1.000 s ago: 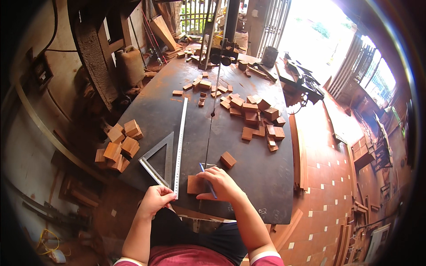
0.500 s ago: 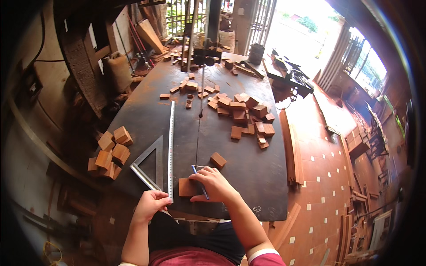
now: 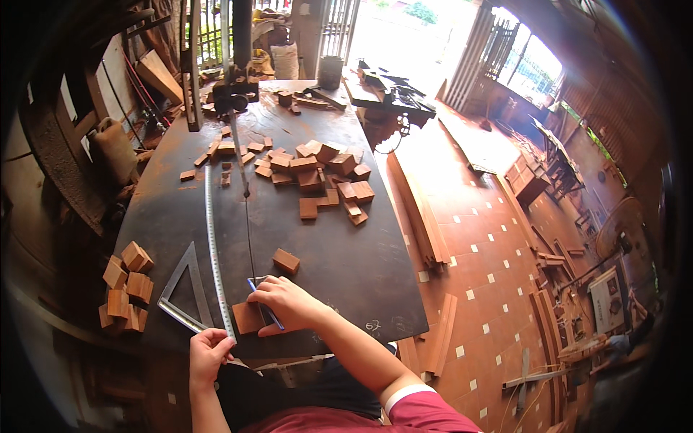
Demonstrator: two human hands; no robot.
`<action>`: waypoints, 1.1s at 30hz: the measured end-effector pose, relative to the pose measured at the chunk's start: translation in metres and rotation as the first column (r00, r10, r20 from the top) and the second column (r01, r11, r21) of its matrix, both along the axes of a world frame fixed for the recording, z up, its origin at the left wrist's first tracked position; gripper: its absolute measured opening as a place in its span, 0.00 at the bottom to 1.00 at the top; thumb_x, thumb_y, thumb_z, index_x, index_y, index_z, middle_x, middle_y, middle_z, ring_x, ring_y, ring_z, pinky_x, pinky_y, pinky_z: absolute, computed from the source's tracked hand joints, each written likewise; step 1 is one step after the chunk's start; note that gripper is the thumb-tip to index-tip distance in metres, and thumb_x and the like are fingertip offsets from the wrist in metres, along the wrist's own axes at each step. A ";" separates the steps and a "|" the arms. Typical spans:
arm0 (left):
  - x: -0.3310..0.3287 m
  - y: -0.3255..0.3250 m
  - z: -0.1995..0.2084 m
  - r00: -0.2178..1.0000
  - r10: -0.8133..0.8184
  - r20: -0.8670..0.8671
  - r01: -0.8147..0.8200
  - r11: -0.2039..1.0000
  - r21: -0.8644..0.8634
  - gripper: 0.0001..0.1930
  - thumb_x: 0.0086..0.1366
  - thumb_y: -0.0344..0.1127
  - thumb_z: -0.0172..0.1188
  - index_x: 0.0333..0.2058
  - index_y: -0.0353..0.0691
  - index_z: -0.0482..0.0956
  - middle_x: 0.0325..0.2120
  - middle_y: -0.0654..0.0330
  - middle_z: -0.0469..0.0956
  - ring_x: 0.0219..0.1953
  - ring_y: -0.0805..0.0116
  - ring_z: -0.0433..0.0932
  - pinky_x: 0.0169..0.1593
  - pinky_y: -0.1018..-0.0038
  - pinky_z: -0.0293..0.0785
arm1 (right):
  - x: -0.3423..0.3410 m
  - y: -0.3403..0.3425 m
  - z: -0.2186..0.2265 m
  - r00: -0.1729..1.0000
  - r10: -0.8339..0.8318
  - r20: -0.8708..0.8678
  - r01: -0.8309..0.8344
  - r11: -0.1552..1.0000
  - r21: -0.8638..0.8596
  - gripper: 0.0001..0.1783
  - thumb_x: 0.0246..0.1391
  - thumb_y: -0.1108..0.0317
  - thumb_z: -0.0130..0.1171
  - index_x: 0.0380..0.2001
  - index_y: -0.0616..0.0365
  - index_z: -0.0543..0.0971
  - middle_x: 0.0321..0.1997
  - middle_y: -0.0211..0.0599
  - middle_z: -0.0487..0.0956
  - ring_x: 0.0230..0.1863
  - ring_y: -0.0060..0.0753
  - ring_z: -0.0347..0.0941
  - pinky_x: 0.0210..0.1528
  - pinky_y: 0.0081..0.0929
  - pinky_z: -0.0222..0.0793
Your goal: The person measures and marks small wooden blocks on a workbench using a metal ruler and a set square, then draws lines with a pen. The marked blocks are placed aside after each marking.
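My left hand is closed in a pinch on the near end of a long white measuring tape, which lies lengthwise along the dark table. Just left of it lies a metal triangular set square. My right hand is closed around a thin blue pen and rests against a reddish-brown wooden block. The fingers partly cover that block. A second single block sits beyond the right hand. The table's narrow slit runs up to the right hand.
Several wooden blocks are stacked at the left edge. A larger heap of blocks lies farther back. An upright saw blade and its guide stand at the far end. Long timber pieces lie on the tiled floor at right.
My view has turned to the right, shifting the whole table leftward in the picture. Both hands keep their holds on the tape and pen. The tape now looks slightly bowed.
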State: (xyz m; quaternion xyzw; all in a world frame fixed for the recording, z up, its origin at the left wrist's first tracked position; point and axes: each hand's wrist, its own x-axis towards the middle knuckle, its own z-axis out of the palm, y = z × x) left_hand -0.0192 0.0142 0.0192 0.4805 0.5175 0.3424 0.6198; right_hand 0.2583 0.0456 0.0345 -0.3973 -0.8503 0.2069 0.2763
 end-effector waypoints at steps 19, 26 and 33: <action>0.000 0.002 -0.010 0.998 -0.038 -0.058 0.040 0.999 0.033 0.10 0.64 0.31 0.67 0.39 0.30 0.83 0.27 0.62 0.83 0.20 0.80 0.77 0.24 0.81 0.73 | -0.015 0.000 0.006 0.999 -0.016 -0.039 0.017 0.999 0.034 0.34 0.33 0.55 0.79 0.44 0.57 0.79 0.43 0.41 0.78 0.50 0.49 0.73 0.55 0.42 0.69; -0.004 -0.001 -0.012 1.000 0.001 0.000 -0.001 1.000 0.016 0.09 0.65 0.30 0.67 0.39 0.30 0.83 0.27 0.62 0.83 0.19 0.81 0.77 0.22 0.82 0.72 | -0.023 0.001 0.004 1.000 0.017 -0.015 -0.017 1.000 0.023 0.34 0.34 0.54 0.80 0.44 0.57 0.79 0.42 0.40 0.78 0.49 0.47 0.73 0.53 0.40 0.69; -0.005 0.002 -0.013 0.999 -0.044 0.021 0.044 0.999 -0.010 0.09 0.65 0.28 0.67 0.41 0.29 0.82 0.28 0.61 0.83 0.23 0.80 0.78 0.24 0.83 0.76 | -0.022 0.001 0.004 1.000 0.011 -0.010 -0.011 1.000 0.026 0.34 0.34 0.53 0.80 0.44 0.57 0.79 0.40 0.39 0.77 0.47 0.47 0.73 0.52 0.40 0.69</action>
